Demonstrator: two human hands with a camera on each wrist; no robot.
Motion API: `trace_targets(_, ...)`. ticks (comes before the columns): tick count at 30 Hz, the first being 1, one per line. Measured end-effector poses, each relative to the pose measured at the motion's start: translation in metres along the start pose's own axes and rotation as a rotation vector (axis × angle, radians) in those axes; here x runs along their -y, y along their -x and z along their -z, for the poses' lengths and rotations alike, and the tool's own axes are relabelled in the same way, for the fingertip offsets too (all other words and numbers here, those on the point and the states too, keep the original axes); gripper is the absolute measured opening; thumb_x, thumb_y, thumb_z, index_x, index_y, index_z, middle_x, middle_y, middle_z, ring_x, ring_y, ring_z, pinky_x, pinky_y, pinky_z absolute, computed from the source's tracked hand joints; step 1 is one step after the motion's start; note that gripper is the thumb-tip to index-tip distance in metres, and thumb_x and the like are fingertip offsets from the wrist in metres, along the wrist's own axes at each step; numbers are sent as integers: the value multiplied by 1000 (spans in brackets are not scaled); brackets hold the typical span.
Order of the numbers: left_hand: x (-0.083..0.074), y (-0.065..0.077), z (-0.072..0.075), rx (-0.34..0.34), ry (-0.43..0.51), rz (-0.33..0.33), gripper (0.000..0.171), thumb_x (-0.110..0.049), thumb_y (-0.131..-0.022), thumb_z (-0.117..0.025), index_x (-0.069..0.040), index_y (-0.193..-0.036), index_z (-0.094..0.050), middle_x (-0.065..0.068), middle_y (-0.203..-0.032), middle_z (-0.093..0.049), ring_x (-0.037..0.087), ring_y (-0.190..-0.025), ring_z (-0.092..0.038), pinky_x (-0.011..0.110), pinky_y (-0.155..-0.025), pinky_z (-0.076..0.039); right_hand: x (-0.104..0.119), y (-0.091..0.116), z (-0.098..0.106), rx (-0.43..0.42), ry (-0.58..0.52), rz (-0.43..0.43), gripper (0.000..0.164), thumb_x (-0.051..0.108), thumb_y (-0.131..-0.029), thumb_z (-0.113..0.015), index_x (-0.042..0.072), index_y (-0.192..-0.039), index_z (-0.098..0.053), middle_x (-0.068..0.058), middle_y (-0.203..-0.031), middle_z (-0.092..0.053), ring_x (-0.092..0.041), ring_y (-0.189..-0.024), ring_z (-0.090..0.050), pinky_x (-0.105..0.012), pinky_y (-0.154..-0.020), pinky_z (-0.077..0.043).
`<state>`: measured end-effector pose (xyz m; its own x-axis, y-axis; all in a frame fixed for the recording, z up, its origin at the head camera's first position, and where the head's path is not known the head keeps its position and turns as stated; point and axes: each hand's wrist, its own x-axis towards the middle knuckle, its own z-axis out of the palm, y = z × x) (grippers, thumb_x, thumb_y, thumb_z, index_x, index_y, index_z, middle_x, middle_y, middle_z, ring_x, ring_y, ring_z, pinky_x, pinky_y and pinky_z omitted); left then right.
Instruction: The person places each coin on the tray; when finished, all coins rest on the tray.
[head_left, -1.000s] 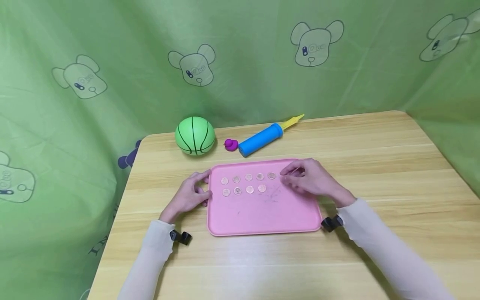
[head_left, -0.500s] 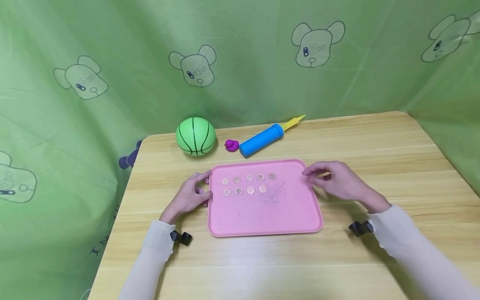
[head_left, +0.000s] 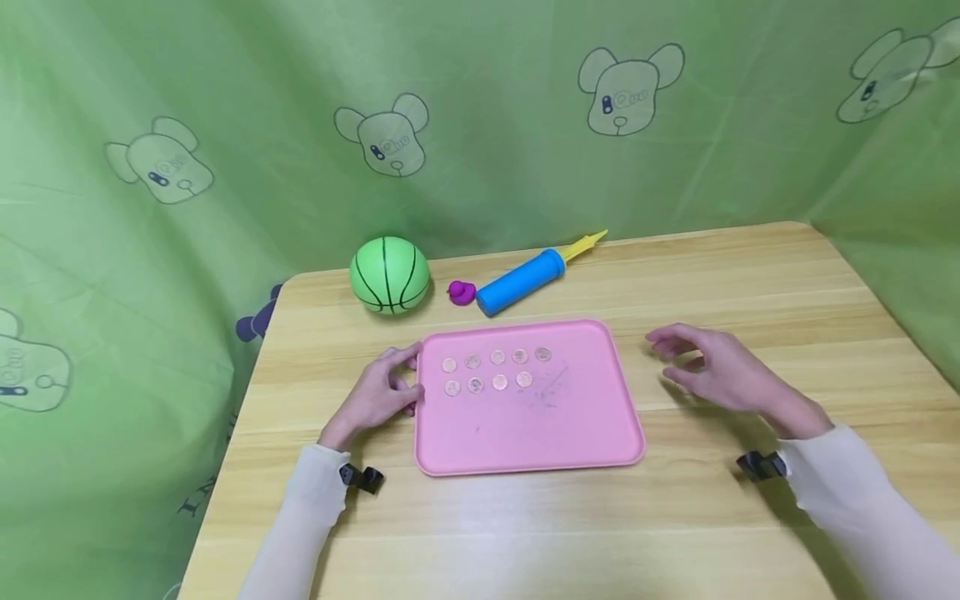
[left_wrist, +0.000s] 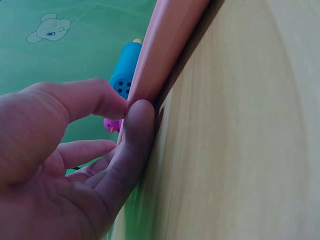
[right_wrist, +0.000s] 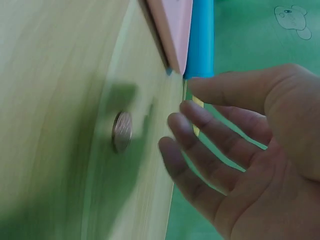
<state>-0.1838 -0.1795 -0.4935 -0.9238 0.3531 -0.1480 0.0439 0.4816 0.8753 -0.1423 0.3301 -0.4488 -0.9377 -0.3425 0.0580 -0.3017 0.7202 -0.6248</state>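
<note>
A pink tray [head_left: 525, 433] lies on the table with two rows of several coins [head_left: 498, 382] on it. My left hand [head_left: 373, 396] grips the tray's left edge. In the left wrist view, thumb and finger [left_wrist: 139, 120] pinch its rim and outer wall. To the right of the tray, my right hand [head_left: 716, 367] hovers over the table, fingers loosely bent and holding nothing. One more coin [right_wrist: 122, 132] lies on the bare wood near those fingertips in the right wrist view. From the head view that coin cannot be made out, probably covered by the hand.
Behind the tray stand a green ball [head_left: 389, 276], a small purple duck [head_left: 462, 292] and a blue pump [head_left: 521, 282] with a yellow nozzle. A green curtain [head_left: 495, 200] hangs beyond the wooden table's [head_left: 525, 533] back edge.
My right hand has moved rightward from above the coins, past the tray's right edge, to over the table. My left hand stays on the tray's left edge.
</note>
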Motion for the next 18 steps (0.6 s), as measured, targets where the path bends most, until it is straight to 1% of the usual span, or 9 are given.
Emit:
trace_targets(1,0,0,0,-3,1,-1,81,5,-94,-75,-4,-167,-42,18,-136,-56,16,-70,-68,29,-58,-68,-2,2,0,5,15,1,55,-3,-89,-84,-2,-141,-66,-19,-124,-77,-23,-110,-73,-40,-93,-72)
trace_targets(3,1,-1,0,-5,2,-2,81,5,-94,-75,-5,-167,-42,18,-136,-56,16,-70,-68,29,-58,-68,-5,6,0,12,39,11,57,-2,-87,-87,-2,-140,-66,-18,-123,-77,-29,-110,-73,-39,-91,-72)
trace_targets(5,1,-1,0,-2,5,-3,81,5,-94,-74,-5,-167,-42,18,-136,-56,15,-70,-68,30,-59,-69,-7,9,0,20,64,21,58,-1,-86,-88,-3,-139,-67,-17,-122,-77,-33,-109,-73,-37,-89,-72)
trace_targets(7,2,-1,0,1,8,-4,81,6,-94,-74,-4,-167,-41,19,-136,-55,15,-70,-68,30,-59,-69,-9,13,0,23,87,28,56,0,-85,-89,-3,-137,-68,-17,-122,-78,-34,-108,-74,-39,-90,-72)
trace_targets(9,2,-1,0,1,10,-2,81,6,-94,-74,-5,-167,-41,18,-136,-55,15,-70,-68,30,-60,-69,-11,16,0,30,111,25,55,2,-85,-90,-3,-136,-69,-17,-124,-78,-36,-111,-74,-48,-96,-70)
trace_targets(11,2,0,0,1,11,-4,81,6,-94,-74,-4,-167,-41,19,-136,-55,14,-70,-68,30,-60,-69,-12,19,0,45,135,9,54,6,-85,-91,-2,-134,-70,-20,-128,-76,-40,-117,-72,-59,-104,-65)
trace_targets(14,2,0,0,-1,11,-4,81,6,-94,-74,-5,-167,-41,19,-136,-55,14,-70,-68,30,-61,-70,-16,23,2,74,171,-23,51,10,-85,-92,-1,-131,-72,-23,-129,-74,-46,-121,-69,-71,-107,-56)
trace_targets(15,2,0,0,0,10,-8,81,6,-94,-74,-4,-167,-41,20,-136,-55,13,-70,-68,30,-61,-70,-17,24,3,82,180,-32,49,11,-86,-92,-2,-129,-73,-24,-129,-74,-48,-122,-68,-73,-107,-55)
trace_targets(18,2,0,0,0,10,-10,81,7,-94,-74,-4,-167,-41,20,-135,-55,13,-70,-68,31,-61,-70,-21,25,3,88,211,-49,42,13,-87,-91,-1,-124,-76,-23,-125,-73,-46,-118,-68,-73,-104,-55)
